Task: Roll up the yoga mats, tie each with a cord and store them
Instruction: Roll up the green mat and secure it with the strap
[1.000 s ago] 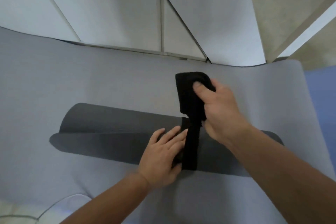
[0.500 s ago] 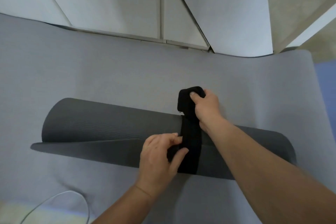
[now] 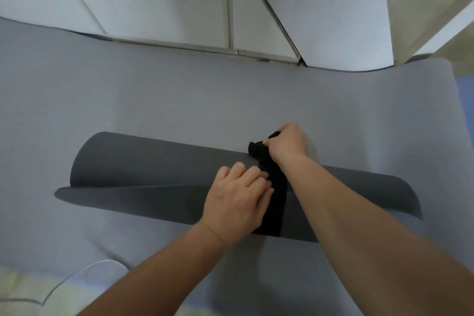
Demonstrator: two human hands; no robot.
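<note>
Yoga mat, dark grey and rolled, lies crosswise on a flat pale grey mat, with a black strap wrapped round it right of middle. Right hand clenches the strap's bunched end at the roll's far side. Left hand rests on the roll with its fingers curled against the strap's edge; whether they pinch it I cannot tell.

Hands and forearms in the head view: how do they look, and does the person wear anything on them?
The left hand and the right hand are bare: no glove, ring or watch shows. The left forearm and the right forearm are also uncovered, with no sleeve, band or marking visible up to the picture's edge.
</note>
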